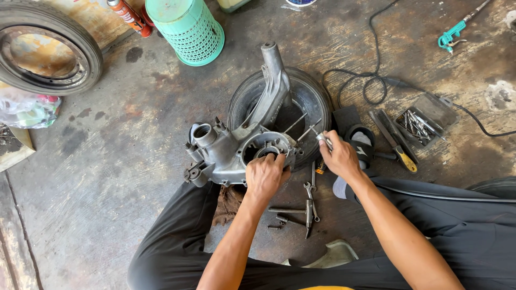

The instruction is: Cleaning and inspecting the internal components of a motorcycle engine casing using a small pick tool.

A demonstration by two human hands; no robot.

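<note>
Under left hand [265,176]: eng. casing [226,153]

a: any packages, labels, signs or screens here?

b: no signs or screens. at the top left edge lies an orange spray can [128,16], a tilted cylinder with a pale printed label round its body.

a: anything else?

b: a crumpled clear plastic bag [28,110] at the left edge, below the tyre, with red and green showing through. and a flat clear plastic tray [424,121] on the floor at the right, rectangular, holding loose metal bits.
</note>
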